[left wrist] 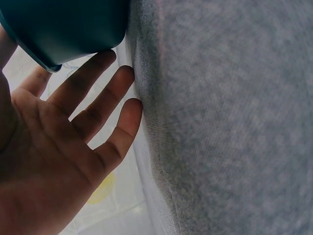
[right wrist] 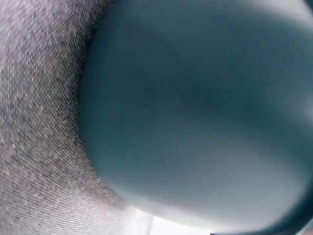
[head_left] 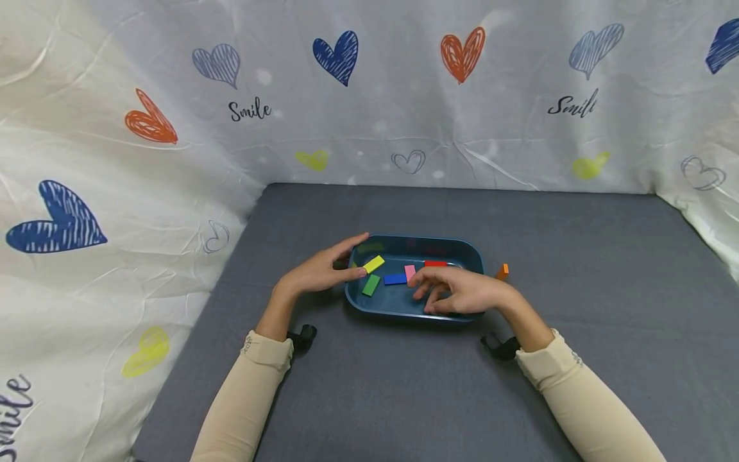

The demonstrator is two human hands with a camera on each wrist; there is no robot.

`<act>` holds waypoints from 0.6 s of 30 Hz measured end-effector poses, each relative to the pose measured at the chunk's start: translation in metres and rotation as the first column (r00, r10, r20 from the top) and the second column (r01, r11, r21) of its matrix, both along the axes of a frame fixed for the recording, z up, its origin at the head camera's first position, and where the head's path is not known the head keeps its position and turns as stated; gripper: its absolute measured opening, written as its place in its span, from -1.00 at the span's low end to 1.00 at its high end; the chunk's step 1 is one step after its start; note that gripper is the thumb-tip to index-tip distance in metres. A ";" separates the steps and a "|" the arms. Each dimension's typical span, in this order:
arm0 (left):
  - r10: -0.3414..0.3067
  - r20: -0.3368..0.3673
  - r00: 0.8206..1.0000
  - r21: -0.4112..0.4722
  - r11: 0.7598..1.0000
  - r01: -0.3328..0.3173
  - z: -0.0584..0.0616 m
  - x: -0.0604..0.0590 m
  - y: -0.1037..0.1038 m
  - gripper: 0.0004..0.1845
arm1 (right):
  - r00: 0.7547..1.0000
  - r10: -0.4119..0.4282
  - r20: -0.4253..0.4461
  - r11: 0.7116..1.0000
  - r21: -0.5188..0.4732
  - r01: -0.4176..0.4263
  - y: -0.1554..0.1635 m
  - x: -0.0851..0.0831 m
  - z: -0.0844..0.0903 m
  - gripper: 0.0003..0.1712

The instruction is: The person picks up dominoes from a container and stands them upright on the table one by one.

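A dark teal tray lies on the grey cloth, with small coloured blocks inside. My left hand holds its left end, thumb over the rim and fingers spread along the outer wall; in the left wrist view, the hand has its fingertips at the tray's side. That thumb tip is beside a yellow block. Over the tray's right part, my right hand has fingers loosely bent and thumb apart, index fingertip at a pink block. The tray's wall fills most of the right wrist view.
Also in the tray are a green block, a blue block and a red block. An orange block is outside, right of the tray, near my right wrist. A white curtain with printed hearts hangs behind the grey cloth.
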State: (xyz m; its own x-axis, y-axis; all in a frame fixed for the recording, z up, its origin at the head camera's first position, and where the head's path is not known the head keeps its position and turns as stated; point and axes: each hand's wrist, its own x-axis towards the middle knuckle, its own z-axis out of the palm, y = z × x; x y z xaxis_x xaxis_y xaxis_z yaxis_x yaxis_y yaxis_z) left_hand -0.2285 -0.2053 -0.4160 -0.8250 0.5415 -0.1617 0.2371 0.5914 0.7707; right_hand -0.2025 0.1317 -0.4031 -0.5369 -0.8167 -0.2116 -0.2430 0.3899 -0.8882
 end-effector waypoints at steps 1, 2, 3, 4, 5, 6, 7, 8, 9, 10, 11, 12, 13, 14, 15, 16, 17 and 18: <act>0.001 0.000 1.000 -0.003 1.000 -0.001 0.000 0.000 0.000 -0.16 | 1.000 -0.009 -0.008 1.000 -0.002 0.009 0.000 0.000 0.000 -0.49; 0.000 0.000 1.000 -0.003 1.000 0.000 0.000 0.000 0.000 -0.16 | 1.000 -0.019 -0.022 1.000 0.001 0.019 0.001 0.000 0.001 -0.49; 0.000 0.001 1.000 -0.002 1.000 0.000 0.000 0.000 0.000 -0.16 | 0.999 -0.028 -0.041 1.000 0.011 0.029 0.001 0.000 0.002 -0.50; -0.001 0.001 1.000 -0.003 1.000 0.001 0.000 0.000 0.000 -0.16 | 0.998 -0.036 -0.058 0.999 0.023 0.037 0.001 0.000 0.003 -0.50; 0.000 0.001 1.000 -0.003 1.000 0.000 0.000 0.000 0.000 -0.16 | 0.997 -0.041 -0.073 0.998 0.040 0.044 0.002 0.000 0.004 -0.50; -0.001 0.001 1.000 -0.004 1.000 0.001 0.000 0.000 0.000 -0.16 | 0.996 -0.040 -0.084 0.997 0.057 0.044 0.002 0.000 0.005 -0.50; -0.002 0.001 1.000 -0.002 1.000 0.002 0.000 0.000 0.000 -0.16 | 0.995 -0.034 -0.098 0.996 0.075 0.041 0.002 0.000 0.005 -0.49; -0.004 0.002 1.000 -0.001 1.000 0.004 0.000 0.000 0.000 -0.16 | 0.994 -0.026 -0.106 0.995 0.092 0.036 0.002 0.000 0.005 -0.48; -0.004 0.002 1.000 -0.001 1.000 0.004 0.000 0.000 -0.001 -0.16 | 0.994 -0.018 -0.108 0.995 0.101 0.029 0.001 0.000 0.005 -0.47; -0.005 0.001 1.000 -0.002 1.000 0.005 0.000 0.000 -0.001 -0.16 | 0.995 -0.008 -0.104 0.995 0.101 0.019 0.000 0.000 0.005 -0.47; -0.006 0.000 1.000 -0.003 1.000 0.006 0.000 0.000 -0.001 -0.16 | 0.995 -0.001 -0.101 0.995 0.101 0.011 -0.001 0.000 0.004 -0.46; -0.007 0.001 1.000 -0.002 1.000 0.007 0.000 0.000 -0.001 -0.16 | 0.995 0.002 -0.096 0.995 0.098 0.008 -0.002 0.000 0.004 -0.46; -0.009 0.001 1.000 -0.002 1.000 0.009 0.000 0.000 0.000 -0.16 | 0.995 0.006 -0.098 0.996 0.091 0.003 -0.003 0.000 0.003 -0.46; -0.009 0.001 1.000 -0.003 1.000 0.009 0.000 0.000 0.000 -0.16 | 0.996 0.003 -0.094 0.996 0.086 0.005 -0.004 -0.001 0.002 -0.46; -0.010 0.001 1.000 -0.002 1.000 0.010 0.000 0.000 0.000 -0.16 | 0.996 0.001 -0.092 0.997 0.078 0.006 -0.005 -0.001 0.000 -0.46; -0.011 0.000 1.000 -0.001 1.000 0.011 0.000 0.000 0.000 -0.16 | 0.996 -0.001 -0.088 0.997 0.072 0.008 -0.006 -0.001 -0.001 -0.47; -0.012 0.001 1.000 -0.001 1.000 0.012 0.000 0.000 0.000 -0.16 | 0.996 -0.007 -0.085 0.998 0.068 0.012 -0.007 -0.001 -0.002 -0.47; -0.012 0.001 1.000 0.001 1.000 0.012 0.000 -0.001 0.000 -0.16 | 0.997 -0.011 -0.080 0.998 0.062 0.016 -0.008 -0.001 -0.003 -0.47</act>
